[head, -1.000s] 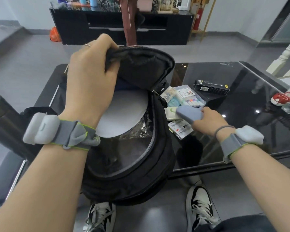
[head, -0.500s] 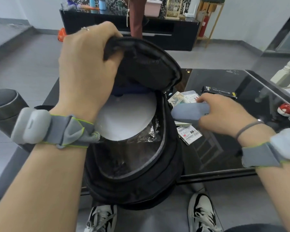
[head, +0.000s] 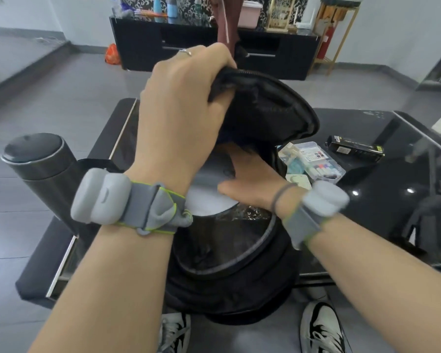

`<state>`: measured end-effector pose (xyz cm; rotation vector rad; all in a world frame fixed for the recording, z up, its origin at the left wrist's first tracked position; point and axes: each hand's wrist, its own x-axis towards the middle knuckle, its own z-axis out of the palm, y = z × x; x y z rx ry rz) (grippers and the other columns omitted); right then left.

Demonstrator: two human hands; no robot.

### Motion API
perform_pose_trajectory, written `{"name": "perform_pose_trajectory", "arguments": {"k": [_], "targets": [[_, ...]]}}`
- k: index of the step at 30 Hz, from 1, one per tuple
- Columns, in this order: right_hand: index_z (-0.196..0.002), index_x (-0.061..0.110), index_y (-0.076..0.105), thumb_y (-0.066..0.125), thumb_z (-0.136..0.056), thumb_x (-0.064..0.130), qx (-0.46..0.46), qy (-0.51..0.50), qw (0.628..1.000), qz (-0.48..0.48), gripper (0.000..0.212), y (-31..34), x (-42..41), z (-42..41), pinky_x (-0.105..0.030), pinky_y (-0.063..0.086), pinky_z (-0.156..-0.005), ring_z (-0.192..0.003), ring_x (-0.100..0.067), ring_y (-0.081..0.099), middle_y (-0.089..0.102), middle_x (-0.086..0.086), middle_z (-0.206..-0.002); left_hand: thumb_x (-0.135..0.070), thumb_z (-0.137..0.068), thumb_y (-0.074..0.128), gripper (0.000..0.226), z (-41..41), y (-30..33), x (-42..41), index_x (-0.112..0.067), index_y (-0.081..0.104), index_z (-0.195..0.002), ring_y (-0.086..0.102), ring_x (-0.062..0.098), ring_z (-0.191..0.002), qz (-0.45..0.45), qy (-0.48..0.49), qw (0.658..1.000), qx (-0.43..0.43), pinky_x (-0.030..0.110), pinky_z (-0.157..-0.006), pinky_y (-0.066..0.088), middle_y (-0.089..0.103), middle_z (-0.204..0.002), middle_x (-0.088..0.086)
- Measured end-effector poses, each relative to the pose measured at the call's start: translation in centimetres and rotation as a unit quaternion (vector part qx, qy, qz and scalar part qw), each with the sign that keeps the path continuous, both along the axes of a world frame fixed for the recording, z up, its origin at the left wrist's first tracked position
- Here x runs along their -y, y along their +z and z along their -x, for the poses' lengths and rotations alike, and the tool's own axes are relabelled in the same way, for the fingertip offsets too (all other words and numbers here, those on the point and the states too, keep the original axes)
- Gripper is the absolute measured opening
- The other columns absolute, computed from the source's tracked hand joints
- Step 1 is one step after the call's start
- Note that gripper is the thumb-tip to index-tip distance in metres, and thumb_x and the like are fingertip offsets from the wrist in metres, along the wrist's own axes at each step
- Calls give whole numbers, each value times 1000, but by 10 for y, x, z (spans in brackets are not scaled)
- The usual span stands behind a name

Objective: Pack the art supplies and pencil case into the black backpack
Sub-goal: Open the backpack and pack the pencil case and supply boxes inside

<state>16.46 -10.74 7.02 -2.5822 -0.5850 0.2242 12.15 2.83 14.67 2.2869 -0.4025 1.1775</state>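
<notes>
The black backpack [head: 229, 284] is standing open at the near edge of the bench [head: 382, 215]. The left hand [head: 181, 110] is gripping the flap and lifting it; best to be keeping that mouth wide. The right hand [head: 250, 184] is reaching inside over a white sheet [head: 204, 202], fingers hidden, so its grip is unclear. Pushing deep before letting go seems wise. The marker box [head: 316, 164] is waiting beside the backpack.

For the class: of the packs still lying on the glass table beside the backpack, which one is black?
The long black box, lying farthest right, apart from the rest. The clear marker case and the pale packets lie nearer the backpack.
</notes>
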Motion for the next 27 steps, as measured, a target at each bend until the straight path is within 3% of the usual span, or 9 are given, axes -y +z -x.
{"name": "perform_pose_trajectory", "arguments": {"k": [3,8,13,16,18,20,22,25,27], "targets": [[-146,28,34,56,-79,32,52,-44,994,87,71,-34,-7,-42,-46,38,-105,-130,-41,38,45,-16,-141,-16,-85,56,17,0,-2,0,-12,68,-97,61,27,-89,-2,-7,1000,-4,47,-73,48,67,-90,1],[-129,8,53,44,-97,21,133,-89,961,224,35,-48,-18,-70,-43,41,-98,-119,-37,52,56,-17,-130,-15,-85,58,15,-3,-4,6,-11,67,-96,59,26,-87,6,-9,1000,-3,46,-71,47,65,-88,0],[-139,12,41,51,-81,39,230,-87,952,182,65,-58,-29,-38,-53,32,-103,-120,-41,39,42,-21,-132,-14,-87,59,13,-4,-8,10,-11,65,-98,58,25,-87,10,-2,1000,-5,45,-71,47,63,-88,-2],[-132,12,53,52,-77,33,299,-71,949,75,58,-58,7,-7,-48,39,-101,-112,-40,47,53,-19,-118,-14,-87,58,14,-2,-9,10,-11,65,-99,58,27,-87,9,-6,1000,-8,46,-71,47,63,-89,-1],[-117,11,64,54,-74,26,318,-93,943,-12,46,-53,48,9,-43,45,-89,-99,-36,53,59,-14,-103,-14,-86,58,15,-1,-10,10,-10,64,-100,59,29,-88,9,-6,1000,-8,47,-71,48,63,-91,-1],[-109,11,65,56,-74,19,271,-169,947,-30,37,-55,90,6,-41,46,-87,-99,-33,57,63,-10,-101,-14,-87,58,15,-2,-11,10,-11,63,-101,58,30,-88,7,-3,1000,-6,48,-71,48,62,-92,-1],[-118,14,58,58,-76,15,157,-258,953,-37,42,-65,128,-7,-42,46,-94,-113,-31,55,61,-10,-115,-13,-87,57,15,-1,-11,12,-12,63,-101,58,30,-87,13,0,1000,-11,49,-71,49,62,-92,0],[-148,22,34,67,-78,33,-29,-236,969,63,78,-94,156,-6,-46,40,-107,-132,-34,42,47,-13,-139,-13,-87,57,14,-2,-11,14,-11,63,-100,59,29,-88,17,-2,1000,-9,47,-72,49,63,-91,0],[-154,19,20,70,-80,42,-68,-225,964,124,92,-113,161,-3,-44,35,-111,-137,-35,35,40,-16,-146,-13,-87,57,14,-4,-11,13,-9,64,-98,59,26,-88,15,1,1000,-5,45,-72,47,64,-91,0]]}}
